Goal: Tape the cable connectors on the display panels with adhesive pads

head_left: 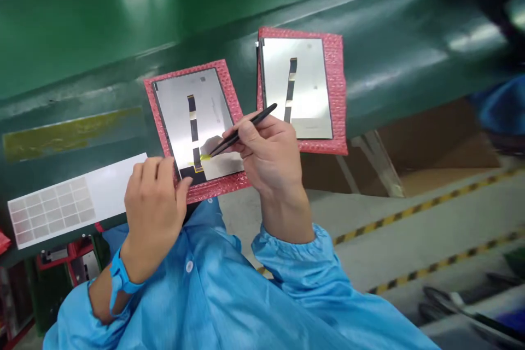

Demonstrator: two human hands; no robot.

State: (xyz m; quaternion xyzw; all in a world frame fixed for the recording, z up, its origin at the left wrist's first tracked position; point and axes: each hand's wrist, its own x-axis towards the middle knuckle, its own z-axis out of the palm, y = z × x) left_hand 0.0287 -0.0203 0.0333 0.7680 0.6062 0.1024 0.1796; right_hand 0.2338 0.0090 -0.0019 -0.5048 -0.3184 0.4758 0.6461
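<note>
My right hand (270, 156) grips black tweezers (244, 130) between thumb and fingers. Their tips meet a small yellow strip (205, 157) near the lower end of a dark flex cable (193, 126). That cable runs along the silvery back of a flat display panel (209, 98), which lies on pink bubble wrap (229, 85). At the panel's lower left corner rests my left hand (153, 202), holding nothing, its thumb apart from the fingers. A blue wrist strap (121, 279) circles my left wrist.
A second panel (309, 87) with a similar cable lies right of the first, on its own pink bubble wrap (336, 93). A white sheet with grey rectangular labels (53, 210) is at left. Yellow tape (69, 134) sticks to the green work surface (102, 38). Striped floor lines (410, 216) show beyond the edge.
</note>
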